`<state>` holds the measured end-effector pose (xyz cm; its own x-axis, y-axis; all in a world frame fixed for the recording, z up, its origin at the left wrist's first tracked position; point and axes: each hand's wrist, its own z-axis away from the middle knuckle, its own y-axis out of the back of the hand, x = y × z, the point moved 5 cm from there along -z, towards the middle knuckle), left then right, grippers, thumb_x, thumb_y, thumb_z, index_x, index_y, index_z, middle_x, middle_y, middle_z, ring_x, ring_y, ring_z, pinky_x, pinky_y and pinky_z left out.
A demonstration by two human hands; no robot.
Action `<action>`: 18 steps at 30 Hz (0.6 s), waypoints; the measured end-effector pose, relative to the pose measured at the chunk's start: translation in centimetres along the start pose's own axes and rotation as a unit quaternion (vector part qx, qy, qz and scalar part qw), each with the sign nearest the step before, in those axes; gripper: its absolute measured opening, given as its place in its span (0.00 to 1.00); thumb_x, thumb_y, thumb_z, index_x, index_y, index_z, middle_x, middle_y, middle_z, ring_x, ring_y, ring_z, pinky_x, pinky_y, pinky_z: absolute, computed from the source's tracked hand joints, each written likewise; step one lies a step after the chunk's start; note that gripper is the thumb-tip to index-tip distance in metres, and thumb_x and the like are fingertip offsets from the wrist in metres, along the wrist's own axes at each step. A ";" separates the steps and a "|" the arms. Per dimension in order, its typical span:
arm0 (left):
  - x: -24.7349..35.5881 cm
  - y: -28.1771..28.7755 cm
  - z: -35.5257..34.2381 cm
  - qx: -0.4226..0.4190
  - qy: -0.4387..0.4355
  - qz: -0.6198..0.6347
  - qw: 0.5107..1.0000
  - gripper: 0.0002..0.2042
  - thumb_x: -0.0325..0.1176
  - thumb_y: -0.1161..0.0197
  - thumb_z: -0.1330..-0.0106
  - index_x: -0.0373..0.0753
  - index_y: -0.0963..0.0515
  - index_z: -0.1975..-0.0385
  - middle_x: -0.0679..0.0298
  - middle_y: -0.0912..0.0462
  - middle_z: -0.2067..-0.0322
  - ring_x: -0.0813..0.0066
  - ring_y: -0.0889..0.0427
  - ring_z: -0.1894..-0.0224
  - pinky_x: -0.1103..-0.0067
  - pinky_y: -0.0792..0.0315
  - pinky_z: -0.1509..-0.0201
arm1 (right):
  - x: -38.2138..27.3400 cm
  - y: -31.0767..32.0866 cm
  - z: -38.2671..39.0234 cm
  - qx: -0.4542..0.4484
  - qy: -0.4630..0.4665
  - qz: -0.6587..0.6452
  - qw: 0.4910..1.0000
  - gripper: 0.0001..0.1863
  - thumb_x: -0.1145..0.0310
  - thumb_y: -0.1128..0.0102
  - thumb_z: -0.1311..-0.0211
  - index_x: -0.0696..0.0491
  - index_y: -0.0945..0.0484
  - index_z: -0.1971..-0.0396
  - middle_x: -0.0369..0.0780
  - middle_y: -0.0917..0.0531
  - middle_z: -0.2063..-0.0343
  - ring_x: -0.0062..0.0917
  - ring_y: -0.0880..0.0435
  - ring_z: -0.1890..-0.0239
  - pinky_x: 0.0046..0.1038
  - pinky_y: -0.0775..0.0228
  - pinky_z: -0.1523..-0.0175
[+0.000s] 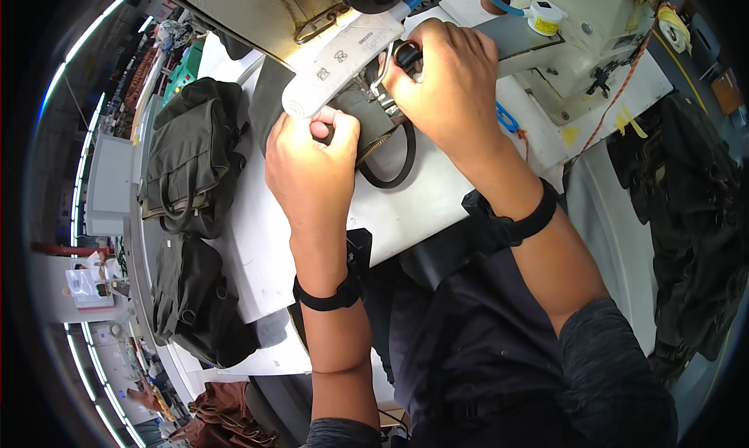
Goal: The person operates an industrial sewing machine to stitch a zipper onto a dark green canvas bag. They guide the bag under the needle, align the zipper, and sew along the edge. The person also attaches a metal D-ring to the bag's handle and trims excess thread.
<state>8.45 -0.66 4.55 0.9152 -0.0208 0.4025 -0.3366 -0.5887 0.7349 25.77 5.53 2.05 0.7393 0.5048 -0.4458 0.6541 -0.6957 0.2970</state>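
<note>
A dark olive fabric bag (370, 119) lies under the sewing machine's pale head cover (341, 62), with a brass-toned zip and a black loop handle (408, 155) hanging toward me. My left hand (316, 155) is closed at the cover's lower end, thumb and fingers pinched at the bag's edge; the exact grip is partly hidden. Just right of the needle area, my right hand (451, 81) curls round a small tool with a black ring handle (406, 54). The rest of that tool is hidden by the fingers and machine.
Two dark olive bags (191, 159) (199, 300) lie along the left of the white table (406, 222). On the right are the machine's body (601, 42), a white spool-like container (544, 17), a blue-handled item (507, 119) and a heap of dark fabric (686, 214). Brown fabric (226, 417) sits lower left.
</note>
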 end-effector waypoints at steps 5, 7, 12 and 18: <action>1.6 0.9 2.6 0.068 -0.125 -0.025 0.990 0.18 0.36 0.20 0.41 0.38 0.19 0.56 0.53 0.16 0.46 0.53 0.20 0.43 0.64 0.28 0.36 | 0.3 -0.1 -0.2 0.008 0.009 0.011 1.000 0.16 0.60 0.23 0.50 0.55 0.20 0.71 0.44 0.15 0.72 0.41 0.18 0.62 0.40 0.33 0.43; 2.6 1.4 4.1 0.086 -0.206 0.029 0.974 0.21 0.34 0.18 0.42 0.38 0.21 0.53 0.50 0.18 0.41 0.49 0.22 0.38 0.63 0.29 0.32 | 0.1 0.0 -0.2 0.004 0.003 0.008 1.000 0.16 0.60 0.23 0.50 0.55 0.20 0.71 0.44 0.15 0.72 0.41 0.17 0.62 0.40 0.32 0.43; 1.1 -1.7 4.0 0.053 -0.248 0.117 0.960 0.21 0.10 0.40 0.46 0.35 0.23 0.52 0.51 0.16 0.43 0.48 0.17 0.41 0.59 0.25 0.33 | 0.0 -0.1 -0.2 0.009 0.009 0.003 1.000 0.16 0.59 0.24 0.49 0.55 0.19 0.70 0.44 0.15 0.72 0.41 0.17 0.63 0.39 0.32 0.43; 0.4 -0.8 4.4 0.071 -0.252 0.128 0.957 0.22 0.11 0.38 0.42 0.36 0.20 0.47 0.55 0.14 0.43 0.53 0.14 0.43 0.61 0.23 0.33 | -0.1 0.1 -0.2 -0.001 0.003 0.002 1.000 0.16 0.59 0.24 0.48 0.56 0.18 0.69 0.44 0.15 0.72 0.40 0.17 0.62 0.39 0.32 0.42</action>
<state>10.04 -3.77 1.68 0.8094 -0.5447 0.2196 -0.5636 -0.6151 0.5514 25.80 5.57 2.31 0.7423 0.5050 -0.4404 0.6519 -0.6962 0.3006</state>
